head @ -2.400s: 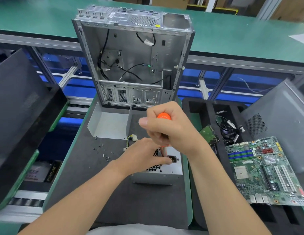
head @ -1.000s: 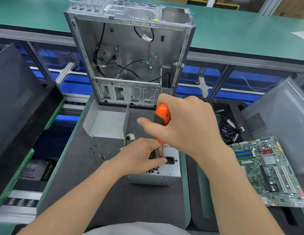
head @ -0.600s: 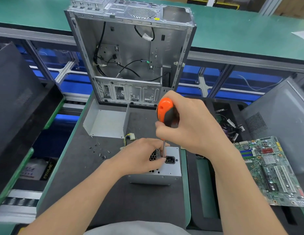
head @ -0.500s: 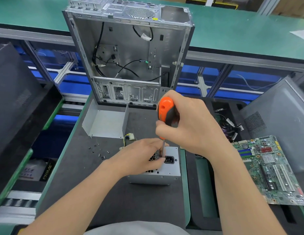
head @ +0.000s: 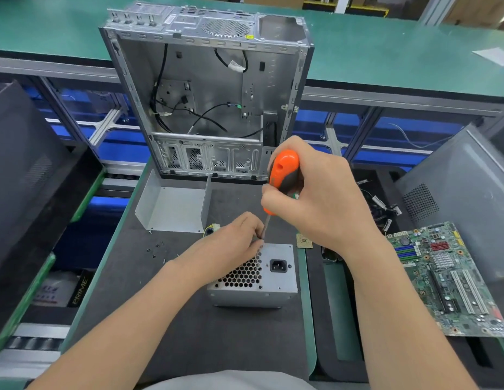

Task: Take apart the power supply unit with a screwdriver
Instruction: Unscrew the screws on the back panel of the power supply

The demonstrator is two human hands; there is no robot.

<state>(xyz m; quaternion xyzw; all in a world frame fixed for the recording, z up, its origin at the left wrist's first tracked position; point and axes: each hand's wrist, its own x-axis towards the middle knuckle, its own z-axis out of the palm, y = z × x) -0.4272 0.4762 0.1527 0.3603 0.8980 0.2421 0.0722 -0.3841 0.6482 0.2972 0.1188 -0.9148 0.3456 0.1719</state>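
Note:
The power supply unit [head: 276, 288] is a grey metal box on the dark mat, with a honeycomb vent and a black socket facing up. My right hand [head: 327, 206] grips the orange and black handle of the screwdriver [head: 283, 175], which is held nearly upright. Its shaft runs down to the unit's far edge. My left hand [head: 231, 244] rests on the far left corner of the unit, its fingertips pinched round the lower end of the shaft. The tip itself is hidden by those fingers.
An open, stripped computer case [head: 205, 94] stands upright just behind. A bent grey metal cover [head: 175, 209] and loose screws [head: 158, 249] lie to the left. A motherboard [head: 448, 277], cables [head: 383, 209] and a grey side panel [head: 464, 192] are on the right, and a black panel [head: 25, 178] is on the left.
The screwdriver tip has moved from beside the socket to the unit's far edge. My left hand slid back with it, uncovering the honeycomb vent.

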